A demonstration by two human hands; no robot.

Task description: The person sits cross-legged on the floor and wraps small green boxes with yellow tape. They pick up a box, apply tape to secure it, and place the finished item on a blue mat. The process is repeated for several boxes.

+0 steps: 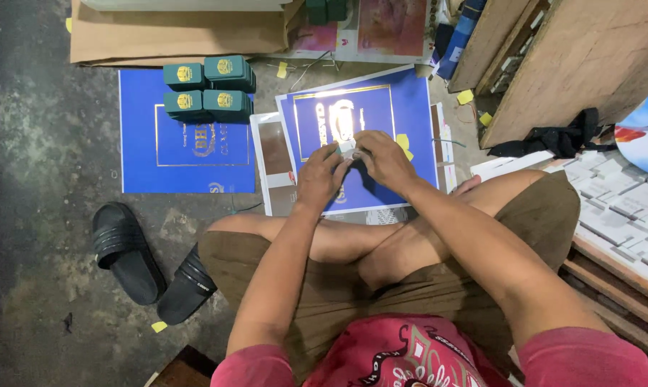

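Hands | left hand (321, 174), right hand (382, 159) both grip small white piece (347, 147) over blue sheet (410, 115)

green boxes (207, 87) — stacked on blue sheet (186, 143) | black sandals (152, 266) — floor

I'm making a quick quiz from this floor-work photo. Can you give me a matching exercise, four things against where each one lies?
Things:
1. green boxes
2. black sandals
3. black cloth
4. small white piece

Places:
A. pinched between the left hand and right hand
B. on the bare floor beside the person's left knee
C. stacked on the blue sheet at the left
D. at the foot of the leaning wooden board

Pairs: 1-C, 2-B, 3-D, 4-A
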